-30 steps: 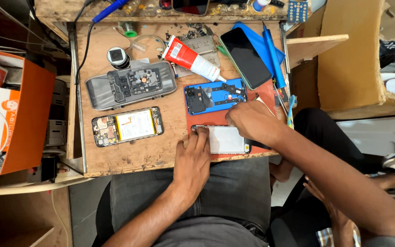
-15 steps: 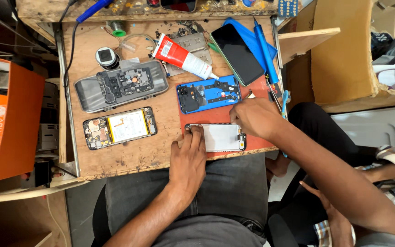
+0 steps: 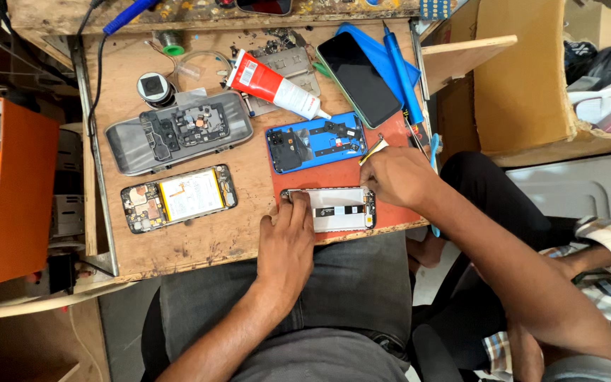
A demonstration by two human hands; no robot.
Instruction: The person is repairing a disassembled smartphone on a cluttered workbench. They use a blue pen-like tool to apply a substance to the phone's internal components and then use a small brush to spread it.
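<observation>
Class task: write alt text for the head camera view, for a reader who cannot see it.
A person's left hand steadies an opened phone on a red mat while the right hand works at its top edge with a thin tool. Other dismantled phones lie around.

An opened phone point(image 3: 337, 209) is lying on a mat point(image 3: 390, 134) at the table's point(image 3: 192, 244) near edge. Behind it a phone frame point(image 3: 316, 141) is resting on the same mat. To the left, another opened phone point(image 3: 178, 198) is lying before a larger back cover point(image 3: 178, 131). Further back, a glue tube point(image 3: 274, 85) is lying left of an intact phone point(image 3: 358, 78).
</observation>
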